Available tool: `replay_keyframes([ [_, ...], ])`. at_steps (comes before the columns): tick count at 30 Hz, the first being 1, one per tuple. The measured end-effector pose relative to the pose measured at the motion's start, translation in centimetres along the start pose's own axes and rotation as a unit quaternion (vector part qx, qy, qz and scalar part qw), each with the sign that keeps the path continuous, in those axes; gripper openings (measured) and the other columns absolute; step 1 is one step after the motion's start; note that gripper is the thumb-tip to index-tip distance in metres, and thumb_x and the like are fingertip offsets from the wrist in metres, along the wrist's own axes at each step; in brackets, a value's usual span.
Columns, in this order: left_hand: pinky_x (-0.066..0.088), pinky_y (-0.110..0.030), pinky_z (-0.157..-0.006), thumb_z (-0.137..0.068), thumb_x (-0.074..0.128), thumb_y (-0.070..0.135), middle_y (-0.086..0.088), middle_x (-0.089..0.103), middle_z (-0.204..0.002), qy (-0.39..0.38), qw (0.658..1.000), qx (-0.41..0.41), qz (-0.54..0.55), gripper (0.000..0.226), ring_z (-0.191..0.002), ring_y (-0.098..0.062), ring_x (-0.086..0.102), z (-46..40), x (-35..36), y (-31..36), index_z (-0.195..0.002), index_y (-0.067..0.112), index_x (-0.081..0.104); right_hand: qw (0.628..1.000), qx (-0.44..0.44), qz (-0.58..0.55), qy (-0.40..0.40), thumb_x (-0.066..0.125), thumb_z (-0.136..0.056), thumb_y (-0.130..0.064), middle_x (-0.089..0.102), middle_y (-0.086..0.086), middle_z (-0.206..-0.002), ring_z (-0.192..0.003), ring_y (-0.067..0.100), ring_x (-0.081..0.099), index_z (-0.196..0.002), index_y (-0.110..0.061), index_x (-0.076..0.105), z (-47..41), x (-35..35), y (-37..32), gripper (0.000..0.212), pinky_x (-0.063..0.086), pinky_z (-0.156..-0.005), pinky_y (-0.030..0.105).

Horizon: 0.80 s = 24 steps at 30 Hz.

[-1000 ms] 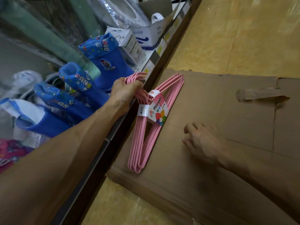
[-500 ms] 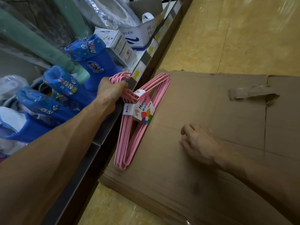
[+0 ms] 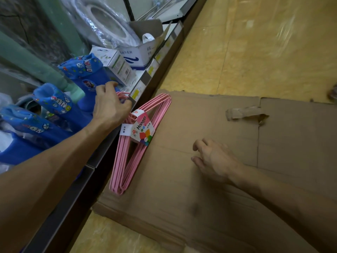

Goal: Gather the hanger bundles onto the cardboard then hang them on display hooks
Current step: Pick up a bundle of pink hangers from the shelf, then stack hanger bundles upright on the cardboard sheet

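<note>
Left hand [image 3: 111, 110] sits over the hook end of the pink hanger bundle [image 3: 127, 161]. Fingers [image 3: 104, 88] partly spread, thumb side against the hooks; can't tell if it actually grips them or only touches. Right hand [image 3: 213, 157] loose and open, palm down, fingertips on the cardboard [image 3: 237, 207], holding nothing, well right of the bundle.

Bundle lies along the left edge of the cardboard, hooks far-left by the shelf edge [image 3: 102, 161], pointed shoulder end near. Paper label [image 3: 143, 130] reading "Hanger" wraps the neck, just right of left wrist.

Cardboard flat on yellow floor [image 3: 255, 52], torn tape strip [image 3: 244, 113] at its far right part.

Left of the dark shelf edge: blue kids' boots [image 3: 80, 70] in a row, white box [image 3: 120, 64] beyond them, bigger white-blue box [image 3: 140, 55] farther, plastic-wrapped round item [image 3: 105, 22] at far left. Yellow price tags [image 3: 135, 93] on the shelf rail.
</note>
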<state>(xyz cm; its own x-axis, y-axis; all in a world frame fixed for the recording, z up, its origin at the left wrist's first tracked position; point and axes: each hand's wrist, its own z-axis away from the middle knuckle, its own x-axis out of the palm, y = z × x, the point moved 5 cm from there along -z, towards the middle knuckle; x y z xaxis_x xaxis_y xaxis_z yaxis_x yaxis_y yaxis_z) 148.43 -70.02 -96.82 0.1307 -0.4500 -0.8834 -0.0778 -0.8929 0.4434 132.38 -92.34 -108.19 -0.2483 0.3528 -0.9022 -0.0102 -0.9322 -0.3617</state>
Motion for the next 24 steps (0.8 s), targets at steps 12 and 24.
replay_keyframes([
  [12,0.05,-0.023,-0.081,-0.096,0.06,0.036,0.008,0.059,-0.117,-0.107,0.966,0.147,0.181,0.035,-0.099,-0.002,0.058,7.0,2.0,12.3,-0.128,0.023,0.055,0.995,0.036,0.02,0.093,0.045,-0.101,-0.044,0.054,0.0,-0.127,-0.115,0.024,0.051,-0.127,-0.024,0.049,6.7,-6.6,4.0,0.033,0.037,-0.096,0.039],
  [24,0.059,-0.037,-0.082,-0.096,0.058,0.039,0.015,0.063,-0.107,-0.243,0.892,0.255,0.282,0.017,-0.092,-0.003,0.068,13.7,6.8,25.0,-0.112,0.035,0.06,0.976,0.134,0.061,0.162,0.045,-0.1,-0.042,0.057,-0.001,-0.122,-0.114,0.023,0.052,-0.124,-0.024,0.05,18.1,-11.3,13.1,0.031,0.04,-0.094,0.04],
])
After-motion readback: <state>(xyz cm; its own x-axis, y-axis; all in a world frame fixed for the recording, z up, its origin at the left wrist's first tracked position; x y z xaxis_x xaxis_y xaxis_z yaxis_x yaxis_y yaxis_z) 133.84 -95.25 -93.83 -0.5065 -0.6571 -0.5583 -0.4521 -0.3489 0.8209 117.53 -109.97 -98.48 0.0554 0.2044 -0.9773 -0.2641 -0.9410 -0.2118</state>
